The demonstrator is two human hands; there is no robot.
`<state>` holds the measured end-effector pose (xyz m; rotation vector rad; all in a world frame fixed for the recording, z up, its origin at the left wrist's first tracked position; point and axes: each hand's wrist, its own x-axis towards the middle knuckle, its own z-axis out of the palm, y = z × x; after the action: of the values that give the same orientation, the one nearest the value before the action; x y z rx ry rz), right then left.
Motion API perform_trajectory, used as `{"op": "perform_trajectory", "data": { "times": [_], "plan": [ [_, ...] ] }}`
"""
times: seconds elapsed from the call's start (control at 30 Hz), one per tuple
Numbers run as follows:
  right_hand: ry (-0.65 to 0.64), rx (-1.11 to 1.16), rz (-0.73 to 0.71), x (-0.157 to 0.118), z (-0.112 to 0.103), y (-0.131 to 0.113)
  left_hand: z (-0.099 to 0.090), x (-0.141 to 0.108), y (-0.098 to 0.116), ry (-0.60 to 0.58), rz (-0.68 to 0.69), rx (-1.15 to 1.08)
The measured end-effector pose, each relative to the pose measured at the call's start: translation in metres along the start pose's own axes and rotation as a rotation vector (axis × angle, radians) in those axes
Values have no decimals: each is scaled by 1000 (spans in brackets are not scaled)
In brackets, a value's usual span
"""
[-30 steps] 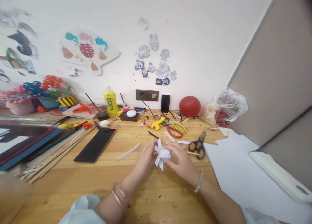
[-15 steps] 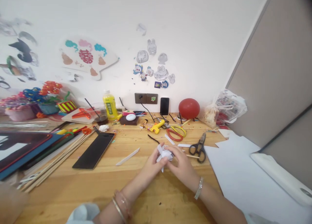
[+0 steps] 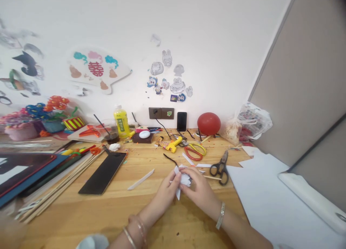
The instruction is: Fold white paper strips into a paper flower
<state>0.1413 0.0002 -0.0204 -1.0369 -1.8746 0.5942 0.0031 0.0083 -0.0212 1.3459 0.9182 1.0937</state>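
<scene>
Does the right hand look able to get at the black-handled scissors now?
Probably yes: the black-handled scissors lie right of the right hand, with only a thin stick and paper strips between; that hand may first have to release the white paper piece.

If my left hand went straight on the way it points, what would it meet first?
Your left hand would first meet the white paper piece it holds; then probably the right hand, though depth is unclear.

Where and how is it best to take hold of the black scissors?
Probably by the handle loops, coming from the near side with the right hand: the black scissors lie flat, loops nearer, blades pointing away.
</scene>
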Motion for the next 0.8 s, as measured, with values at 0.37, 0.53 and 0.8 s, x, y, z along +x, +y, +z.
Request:
{"op": "perform_trajectory", "data": {
  "times": [0.37, 0.53, 0.8],
  "plan": [
    [-21, -10, 23, 0, -5, -2, -1, 0, 1, 49, -38, -23],
    [-104, -43, -27, 0, -9, -3, 0, 2, -3, 67, -145, -184],
    [-53, -76, -13, 1, -10, -2, 1, -3, 2, -43, -248, -354]
  ]
}}
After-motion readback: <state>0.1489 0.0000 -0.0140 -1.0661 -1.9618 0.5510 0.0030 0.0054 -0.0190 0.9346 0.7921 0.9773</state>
